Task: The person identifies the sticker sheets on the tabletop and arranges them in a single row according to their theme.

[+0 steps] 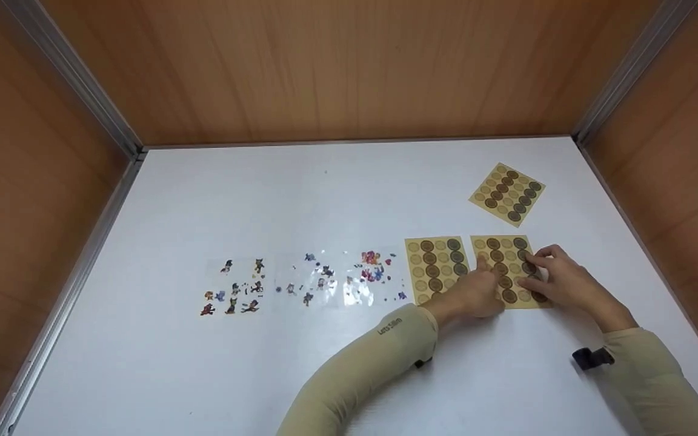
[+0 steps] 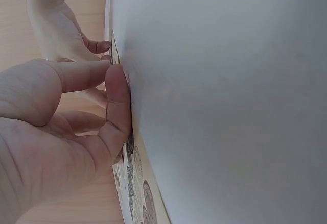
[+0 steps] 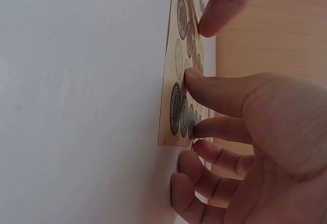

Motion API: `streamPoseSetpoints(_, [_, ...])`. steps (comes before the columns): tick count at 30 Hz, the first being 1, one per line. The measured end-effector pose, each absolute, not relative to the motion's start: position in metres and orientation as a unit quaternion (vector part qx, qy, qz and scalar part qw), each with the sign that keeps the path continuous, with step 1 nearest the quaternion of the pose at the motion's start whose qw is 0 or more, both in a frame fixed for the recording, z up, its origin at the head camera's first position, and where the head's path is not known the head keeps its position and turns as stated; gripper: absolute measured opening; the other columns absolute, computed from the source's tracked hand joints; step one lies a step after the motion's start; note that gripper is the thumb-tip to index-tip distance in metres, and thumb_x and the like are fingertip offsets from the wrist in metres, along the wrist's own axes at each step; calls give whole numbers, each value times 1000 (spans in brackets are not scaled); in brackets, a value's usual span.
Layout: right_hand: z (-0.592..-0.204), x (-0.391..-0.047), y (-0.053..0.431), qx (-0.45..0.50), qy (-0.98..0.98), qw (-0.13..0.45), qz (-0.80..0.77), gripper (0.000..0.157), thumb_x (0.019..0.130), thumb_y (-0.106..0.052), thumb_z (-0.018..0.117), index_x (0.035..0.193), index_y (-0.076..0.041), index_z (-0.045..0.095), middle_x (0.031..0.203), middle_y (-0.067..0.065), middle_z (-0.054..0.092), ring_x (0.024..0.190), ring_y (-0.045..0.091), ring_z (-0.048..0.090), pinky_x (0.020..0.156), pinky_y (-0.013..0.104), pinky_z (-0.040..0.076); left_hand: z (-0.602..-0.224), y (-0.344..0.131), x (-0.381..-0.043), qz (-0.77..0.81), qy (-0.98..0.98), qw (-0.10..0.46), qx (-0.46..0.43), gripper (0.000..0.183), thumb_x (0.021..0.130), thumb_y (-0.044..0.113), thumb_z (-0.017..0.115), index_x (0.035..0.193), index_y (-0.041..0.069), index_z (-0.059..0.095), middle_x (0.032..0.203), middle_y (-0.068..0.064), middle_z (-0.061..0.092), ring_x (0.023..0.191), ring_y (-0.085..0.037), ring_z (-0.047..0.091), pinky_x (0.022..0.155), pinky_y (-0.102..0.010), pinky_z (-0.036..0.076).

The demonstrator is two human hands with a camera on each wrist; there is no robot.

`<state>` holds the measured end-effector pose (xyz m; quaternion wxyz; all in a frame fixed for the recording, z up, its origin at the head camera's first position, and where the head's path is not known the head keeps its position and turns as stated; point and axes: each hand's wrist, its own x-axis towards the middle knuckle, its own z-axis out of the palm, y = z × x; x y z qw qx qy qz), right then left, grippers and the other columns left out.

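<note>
A kraft-brown sheet of round stickers (image 1: pixel 509 266) lies flat on the white table, with both hands at it. My left hand (image 1: pixel 476 292) reaches in from the left, its index finger touching the sheet near its left edge. In the left wrist view the left thumb (image 2: pixel 118 101) is close to the tabletop at the paper. At the right edge, my right hand (image 1: pixel 567 284) rests its thumb (image 3: pixel 217 91) and index fingertip on the sheet. Its other fingers curl loosely beside the corner. A similar sticker sheet (image 1: pixel 437 263) lies just left, partly covered by the left hand.
A third brown sticker sheet (image 1: pixel 508 194) lies askew farther back on the right. Clear sheets with small colourful figure stickers (image 1: pixel 234 287) lie in a row to the left, some reflecting glare. Wood-grain panels (image 1: pixel 349 72) enclose the white table.
</note>
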<state>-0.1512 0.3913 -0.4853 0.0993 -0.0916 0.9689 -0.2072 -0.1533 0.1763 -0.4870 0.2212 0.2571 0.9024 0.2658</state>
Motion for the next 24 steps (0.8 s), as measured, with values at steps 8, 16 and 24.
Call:
streamPoseSetpoints(8, [-480,-156,398,-81,968,67,-226,64,99,-31,69,144,9,48,125,32,52,98,40,58,81,56,50,-477,170,-158,294,883,194,310,47,92,22,72,135,8,62,157,-17,40,106,-13,63,84,-14,49])
streamPoseSetpoints(16, [-468,-189,422,-82,964,3,-251,68,100,-33,65,148,9,42,139,40,42,127,58,42,101,73,37,-453,159,-175,313,843,190,393,49,99,25,66,145,12,56,153,-2,49,145,-11,37,111,-18,37])
streamPoseSetpoints(24, [-468,-232,438,-49,958,33,-281,91,97,-42,68,159,5,19,156,41,19,143,59,18,112,75,20,-438,142,-195,285,864,159,383,74,102,33,62,163,25,22,170,-8,7,150,-19,27,120,-26,26])
